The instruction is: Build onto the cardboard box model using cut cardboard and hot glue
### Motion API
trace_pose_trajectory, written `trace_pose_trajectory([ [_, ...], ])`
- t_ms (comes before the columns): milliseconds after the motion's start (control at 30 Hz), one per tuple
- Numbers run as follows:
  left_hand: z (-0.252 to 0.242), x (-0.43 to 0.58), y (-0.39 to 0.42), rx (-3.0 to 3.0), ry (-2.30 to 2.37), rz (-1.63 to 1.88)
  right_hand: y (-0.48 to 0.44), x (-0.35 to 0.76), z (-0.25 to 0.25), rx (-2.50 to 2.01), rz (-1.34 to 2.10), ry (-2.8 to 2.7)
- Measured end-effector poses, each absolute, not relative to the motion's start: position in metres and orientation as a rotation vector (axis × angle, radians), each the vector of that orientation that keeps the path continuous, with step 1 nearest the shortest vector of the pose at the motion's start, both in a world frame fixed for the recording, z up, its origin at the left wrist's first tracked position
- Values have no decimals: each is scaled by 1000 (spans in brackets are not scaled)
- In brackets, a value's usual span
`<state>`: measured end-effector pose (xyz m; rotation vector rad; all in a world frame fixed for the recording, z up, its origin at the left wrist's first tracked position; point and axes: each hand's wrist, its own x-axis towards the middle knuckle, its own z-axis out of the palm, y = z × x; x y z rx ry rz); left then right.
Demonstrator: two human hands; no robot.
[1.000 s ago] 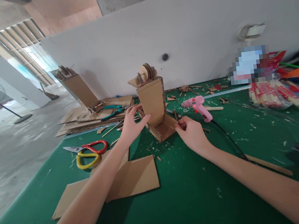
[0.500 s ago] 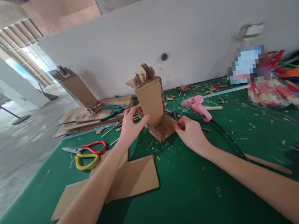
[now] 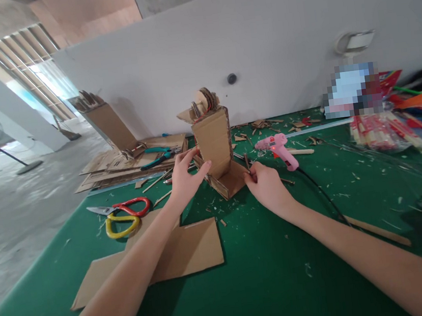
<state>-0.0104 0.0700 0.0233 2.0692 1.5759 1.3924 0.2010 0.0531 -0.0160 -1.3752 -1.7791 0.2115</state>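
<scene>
An upright cardboard model [image 3: 212,140] stands on the table, with a flat base and low edging at its foot and round cardboard discs on a stick at its top. My left hand [image 3: 187,177] grips its left side, thumb on the front panel and fingertips partly hidden behind the edge. My right hand [image 3: 266,184] is closed in a pinch at the right edge of the base. A small thin brown piece shows just above those fingertips; whether it is held, I cannot tell. The pink glue gun [image 3: 280,150] lies right of the model, its red light on.
Scissors [image 3: 123,215] and cut cardboard sheets [image 3: 191,250] lie to the left. Teal-handled pliers [image 3: 157,155] rest by stacked cardboard [image 3: 100,166], with another cardboard piece [image 3: 111,126] standing there. Scraps litter the green table [image 3: 272,278]. Bagged sticks [image 3: 377,132] are at right.
My right fingers have shifted very slightly left along the edge of the base. My left hand stays at the model's side, and the rest looks the same.
</scene>
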Motion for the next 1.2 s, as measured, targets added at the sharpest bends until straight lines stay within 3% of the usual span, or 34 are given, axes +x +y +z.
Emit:
trace_pose_trajectory([
  [833, 21, -19, 79, 2058, 1468, 1408, 52, 202, -13, -1378, 310, -1772],
  [1067, 31, -28, 84, 2075, 1326, 1228, 34, 211, 13, -1399, 565, -1738],
  [1200, 45, -39, 87, 2113, 1232, 1042, 35, 243, 32, -1494, 753, -2144],
])
